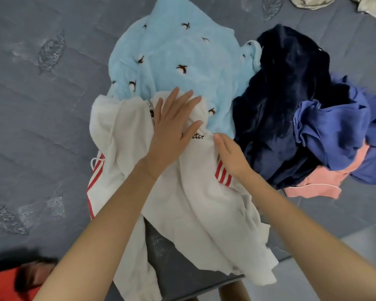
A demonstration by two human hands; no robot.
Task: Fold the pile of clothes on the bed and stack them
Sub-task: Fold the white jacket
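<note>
A white zip jacket [122,135] with red stripes lies spread on the grey bed [41,118], its lower part hanging over the near edge. My left hand [174,127] lies flat on its chest, fingers spread, beside the zipper. My right hand [230,155] rests edge-on against the jacket's right side near a red-striped sleeve. Behind the jacket lies a light blue fleece [178,46] with dark bird marks. To the right sits a heap: a navy velvet garment [280,101], a blue one [334,131] and a pink one [317,183] underneath.
Pale beige fabric [313,2] lies at the bed's far right corner. A red and white item [7,283] sits at the lower left, off the bed. Grey floor [313,274] shows beyond the bed's near edge at the lower right.
</note>
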